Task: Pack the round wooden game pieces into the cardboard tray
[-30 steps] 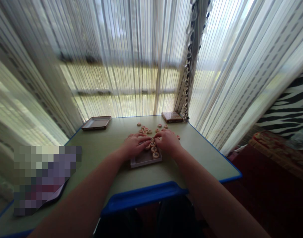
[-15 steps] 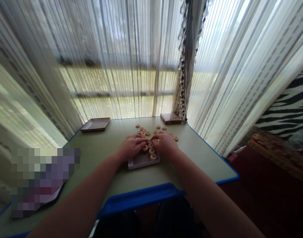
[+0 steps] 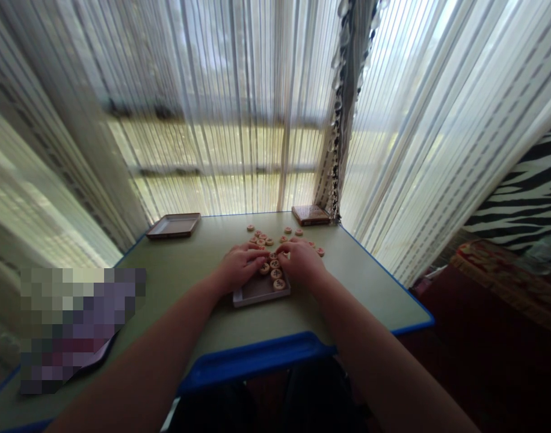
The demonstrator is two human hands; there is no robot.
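Observation:
A small brown tray (image 3: 255, 293) lies on the green table (image 3: 185, 270) in front of me, with a few round wooden game pieces (image 3: 277, 274) in its far end. My left hand (image 3: 238, 266) rests at the tray's far left corner, fingers curled onto the pieces. My right hand (image 3: 301, 260) sits at the far right corner, fingertips pinched over pieces there. Which piece each hand grips is hidden by the fingers. Several more pieces (image 3: 261, 236) lie scattered on the table just beyond my hands.
A second brown tray (image 3: 173, 226) stands at the table's far left, and a flat brown box (image 3: 310, 214) at the far right by the curtains (image 3: 239, 102). A blurred-out object (image 3: 77, 325) lies near left. The table has a blue rim (image 3: 252, 359).
Both hands have stayed over the far end of the tray, with only slight finger shifts. The view has drifted a little.

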